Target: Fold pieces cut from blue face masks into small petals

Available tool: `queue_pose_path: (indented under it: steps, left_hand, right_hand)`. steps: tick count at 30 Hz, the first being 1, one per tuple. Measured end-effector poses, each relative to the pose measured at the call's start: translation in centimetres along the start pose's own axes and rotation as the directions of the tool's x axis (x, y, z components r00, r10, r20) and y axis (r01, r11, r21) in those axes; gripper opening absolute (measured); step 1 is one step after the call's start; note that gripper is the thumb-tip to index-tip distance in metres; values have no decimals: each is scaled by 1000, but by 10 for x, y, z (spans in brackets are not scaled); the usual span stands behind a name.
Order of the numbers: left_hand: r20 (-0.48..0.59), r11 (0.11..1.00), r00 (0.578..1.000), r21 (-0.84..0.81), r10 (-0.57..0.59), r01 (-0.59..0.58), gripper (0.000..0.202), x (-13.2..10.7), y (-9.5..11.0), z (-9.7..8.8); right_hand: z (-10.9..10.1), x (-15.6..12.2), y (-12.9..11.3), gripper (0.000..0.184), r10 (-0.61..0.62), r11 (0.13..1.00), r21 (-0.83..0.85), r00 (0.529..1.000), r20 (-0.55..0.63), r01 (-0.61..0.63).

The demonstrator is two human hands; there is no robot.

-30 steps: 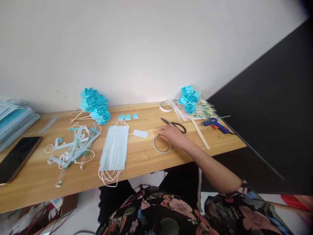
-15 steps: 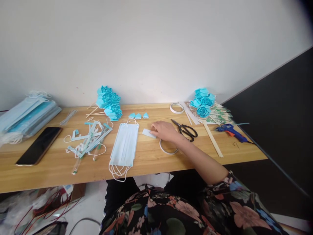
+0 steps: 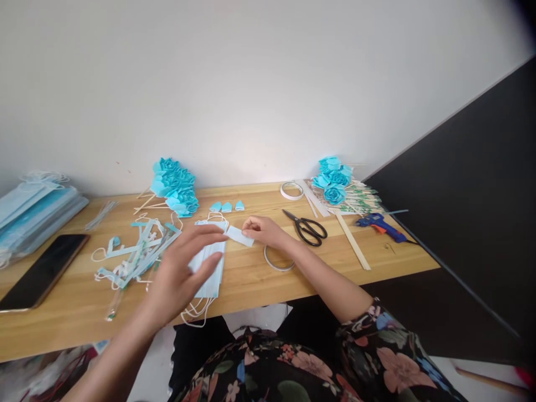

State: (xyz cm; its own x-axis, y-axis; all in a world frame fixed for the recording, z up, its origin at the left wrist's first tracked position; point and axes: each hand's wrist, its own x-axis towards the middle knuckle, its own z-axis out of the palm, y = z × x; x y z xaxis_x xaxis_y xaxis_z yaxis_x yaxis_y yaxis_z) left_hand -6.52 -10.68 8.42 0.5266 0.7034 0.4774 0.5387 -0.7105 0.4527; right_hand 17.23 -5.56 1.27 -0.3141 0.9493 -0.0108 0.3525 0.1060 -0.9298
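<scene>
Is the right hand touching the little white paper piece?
Touching. The head view shows the right hand pinching the white piece by its end.

I see open bench at the front left, but the mask, the tape ring and the scissors block the middle.

**Pale strip held up, mask lying flat**

The strip is a small, pale rectangle of thin material, pinched at its right end in the grip of the right hand. It slants just above the surface, its free end over the far corner of the face mask. The mask is light blue and pleated. It lies flat, with white ear loops trailing over the near edge, partly covered by the spread left hand.
</scene>
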Motion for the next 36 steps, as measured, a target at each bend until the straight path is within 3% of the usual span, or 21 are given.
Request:
queue_pose_path:
  steps: [5, 9, 11, 13, 16, 21, 26, 30, 32, 34, 36]
  left_hand:
    - [105, 973, 992, 212, 69, -90, 42, 17, -24, 47]
    - [109, 978, 990, 177, 94, -112, 28, 32, -37, 69]
    - [77, 992, 997, 125, 24, -34, 18, 41, -41, 76]
    - [38, 993, 993, 50, -109, 107, 22, 48, -47, 83]
    - [38, 949, 957, -130, -286, 289, 28, 52, -58, 93]
    - [81, 874, 919, -288, -386, 392, 32, 48, -71, 100]
    - [106, 856, 912, -316, -395, 408, 34, 45, -72, 98]
    - [179, 878, 922, -287, -343, 383, 39, 42, -73, 103]
    - [124, 909, 945, -262, -301, 324, 34, 41, -74, 105]
    - [1, 937, 966, -240, -259, 252, 28, 40, -75, 106]
    - [-117, 957, 971, -227, -210, 180, 32, 41, -74, 104]
  right_hand:
    - [-3, -4, -4, 25, 8, 955, 297, 1000, 11, -11]
    - [-14, 0, -1, 26, 42, 919, 392, 999, 2, -39]
    - [-18, 4, 4, 26, 55, 916, 398, 999, -2, -49]
    - [-21, 7, 11, 29, 59, 907, 421, 997, -42, -35]
    - [-24, 8, 21, 35, 61, 901, 434, 987, -151, 10]
    - [-37, 2, 31, 35, -26, 969, 230, 969, -246, 84]
    - [-50, 0, 30, 28, -28, 999, 36, 955, -294, 41]
    - [-52, -14, 18, 26, -74, 967, -256, 970, -233, 12]
    - [-51, -25, 11, 22, -67, 901, -433, 992, -109, 13]
    - [-50, -38, 7, 16, -47, 825, -565, 999, -3, 37]
    - [-50, -48, 6, 16, -52, 757, -650, 998, 29, 59]
